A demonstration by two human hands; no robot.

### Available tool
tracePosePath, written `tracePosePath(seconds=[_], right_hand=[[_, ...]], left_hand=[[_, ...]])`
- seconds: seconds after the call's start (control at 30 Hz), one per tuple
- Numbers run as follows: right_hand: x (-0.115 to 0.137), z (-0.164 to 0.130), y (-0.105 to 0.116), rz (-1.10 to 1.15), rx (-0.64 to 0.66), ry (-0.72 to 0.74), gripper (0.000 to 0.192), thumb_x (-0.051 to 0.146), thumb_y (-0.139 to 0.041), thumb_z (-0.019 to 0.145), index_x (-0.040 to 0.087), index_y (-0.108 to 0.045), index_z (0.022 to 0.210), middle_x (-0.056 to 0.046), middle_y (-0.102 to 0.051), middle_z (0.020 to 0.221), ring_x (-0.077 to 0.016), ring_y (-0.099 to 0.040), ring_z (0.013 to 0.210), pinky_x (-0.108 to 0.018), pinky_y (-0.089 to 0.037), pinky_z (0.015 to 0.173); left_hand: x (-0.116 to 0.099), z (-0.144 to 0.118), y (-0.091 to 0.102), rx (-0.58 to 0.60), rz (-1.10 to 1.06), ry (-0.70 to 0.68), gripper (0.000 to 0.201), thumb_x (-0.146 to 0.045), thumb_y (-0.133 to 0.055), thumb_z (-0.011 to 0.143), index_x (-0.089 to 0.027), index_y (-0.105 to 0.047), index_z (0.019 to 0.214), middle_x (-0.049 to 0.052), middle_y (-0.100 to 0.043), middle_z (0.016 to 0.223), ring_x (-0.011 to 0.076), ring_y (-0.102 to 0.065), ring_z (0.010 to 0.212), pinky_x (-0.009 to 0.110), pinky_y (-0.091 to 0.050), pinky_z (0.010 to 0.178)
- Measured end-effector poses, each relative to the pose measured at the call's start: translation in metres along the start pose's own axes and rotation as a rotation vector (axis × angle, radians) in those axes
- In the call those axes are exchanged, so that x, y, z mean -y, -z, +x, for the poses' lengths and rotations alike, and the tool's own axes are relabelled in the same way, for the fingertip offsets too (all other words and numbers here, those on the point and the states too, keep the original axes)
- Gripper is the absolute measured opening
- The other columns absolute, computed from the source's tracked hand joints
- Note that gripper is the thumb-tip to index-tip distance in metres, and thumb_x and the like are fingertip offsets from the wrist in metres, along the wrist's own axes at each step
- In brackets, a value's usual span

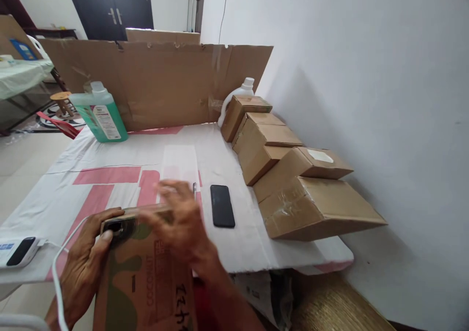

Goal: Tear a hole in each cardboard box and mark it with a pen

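Note:
A brown cardboard box printed with "COCONUT" and green shapes, with black handwritten marks, is at the near table edge, its lower part cut off by the frame. My left hand grips its upper left corner, thumb beside a dark hole with blackish, shiny surroundings. What lies inside the hole I cannot make out. Over the box's upper right edge is my right hand, blurred by motion, fingers and thumb apart with nothing visible between them. A black phone lies to its right, and a pen just beyond.
Several closed cardboard boxes line the table's right side by the wall. A white jug stands behind them, and a green liquid bottle at the back left. A cardboard panel closes the back. A white device with a cable sits left.

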State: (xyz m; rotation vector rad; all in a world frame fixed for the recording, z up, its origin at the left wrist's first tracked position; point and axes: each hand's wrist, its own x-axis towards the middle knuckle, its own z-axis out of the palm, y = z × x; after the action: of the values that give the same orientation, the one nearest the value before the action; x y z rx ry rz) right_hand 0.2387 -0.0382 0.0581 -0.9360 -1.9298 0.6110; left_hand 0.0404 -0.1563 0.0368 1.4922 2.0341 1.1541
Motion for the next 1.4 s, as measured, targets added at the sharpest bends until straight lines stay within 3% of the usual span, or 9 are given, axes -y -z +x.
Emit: tracePosePath(seconds=[0.1,0.23,0.43,0.6,0.7,0.8,1.0,1.23,1.4], right_hand=[[-0.048,-0.002,0.023,-0.146,-0.206,-0.296,0.039,0.053,-0.049,0.107,0.020,-0.071,0.109,-0.009,-0.075,0.097,-0.0242,-0.070,0.094,-0.038,-0.053,0.087],[-0.098,-0.017,0.014,-0.386,0.180,-0.669,0.024,0.041,-0.072,0.093,0.022,-0.065,0.080,-0.010,-0.072,0.076,-0.0303,-0.071,0.081,-0.038,-0.045,0.074],[-0.123,-0.046,-0.013,-0.253,0.245,-0.690,0.030,0.023,-0.070,0.084,0.025,-0.054,0.060,-0.007,-0.063,0.059,-0.0278,-0.067,0.066,-0.037,-0.037,0.063],[-0.141,-0.041,0.000,0.006,0.168,-0.661,0.027,0.032,-0.068,0.083,0.025,-0.056,0.060,-0.004,-0.063,0.054,-0.0211,-0.063,0.050,-0.033,-0.042,0.052],[-0.120,-0.033,0.021,0.270,-0.128,-0.598,0.025,0.048,-0.061,0.090,0.025,-0.058,0.081,-0.003,-0.070,0.066,-0.0204,-0.069,0.055,-0.030,-0.050,0.050],[-0.067,-0.028,0.035,0.686,-0.384,-0.391,0.021,0.040,-0.075,0.087,0.025,-0.064,0.094,-0.001,-0.073,0.083,-0.0180,-0.074,0.068,-0.026,-0.056,0.054],[0.027,-0.047,0.002,0.889,-0.009,-0.148,0.011,0.021,-0.068,0.099,0.029,-0.070,0.107,-0.003,-0.075,0.106,-0.0166,-0.076,0.077,-0.025,-0.059,0.053],[0.026,-0.051,-0.022,0.685,0.030,-0.016,0.015,0.015,-0.069,0.097,0.028,-0.073,0.103,-0.003,-0.075,0.101,-0.0184,-0.073,0.092,-0.033,-0.062,0.081],[0.028,-0.053,-0.018,0.696,0.021,-0.089,0.010,0.017,-0.065,0.100,0.026,-0.069,0.098,-0.003,-0.074,0.102,-0.0162,-0.073,0.081,-0.030,-0.061,0.069]], left_hand=[[-0.006,-0.003,0.001,-0.017,-0.013,0.042,0.042,-0.061,-0.053,0.098,-0.031,-0.064,0.125,0.004,-0.068,0.125,0.0320,-0.063,0.118,0.049,-0.050,0.107],[-0.010,0.000,-0.001,-0.023,-0.040,-0.009,0.039,-0.059,-0.053,0.098,-0.029,-0.066,0.119,0.005,-0.069,0.122,0.0313,-0.063,0.116,0.050,-0.049,0.108],[-0.020,0.002,-0.004,-0.020,-0.036,-0.073,0.031,-0.046,-0.048,0.102,-0.025,-0.065,0.117,0.006,-0.067,0.123,0.0286,-0.061,0.121,0.044,-0.048,0.107],[-0.027,-0.003,-0.005,0.031,-0.044,-0.144,0.033,-0.039,-0.054,0.097,-0.023,-0.060,0.126,0.009,-0.062,0.129,0.0290,-0.056,0.126,0.044,-0.045,0.109],[-0.027,-0.007,-0.006,0.068,-0.036,-0.187,0.048,-0.037,-0.064,0.090,-0.023,-0.054,0.135,0.011,-0.057,0.135,0.0320,-0.052,0.131,0.047,-0.044,0.112],[-0.026,-0.009,-0.008,0.088,-0.015,-0.196,0.068,-0.032,-0.069,0.083,-0.023,-0.044,0.147,0.013,-0.052,0.143,0.0351,-0.048,0.136,0.053,-0.041,0.115],[-0.027,-0.013,-0.016,0.087,-0.046,-0.204,0.084,-0.029,-0.068,0.083,-0.024,-0.031,0.158,0.015,-0.047,0.150,0.0368,-0.044,0.141,0.058,-0.037,0.119],[-0.025,-0.014,-0.019,0.042,-0.102,-0.209,0.077,-0.033,-0.069,0.086,-0.024,-0.036,0.155,0.014,-0.049,0.149,0.0349,-0.045,0.142,0.054,-0.039,0.120],[-0.023,-0.013,-0.018,0.044,-0.099,-0.190,0.081,-0.027,-0.070,0.080,-0.024,-0.038,0.154,0.014,-0.049,0.148,0.0363,-0.046,0.141,0.056,-0.039,0.119]])
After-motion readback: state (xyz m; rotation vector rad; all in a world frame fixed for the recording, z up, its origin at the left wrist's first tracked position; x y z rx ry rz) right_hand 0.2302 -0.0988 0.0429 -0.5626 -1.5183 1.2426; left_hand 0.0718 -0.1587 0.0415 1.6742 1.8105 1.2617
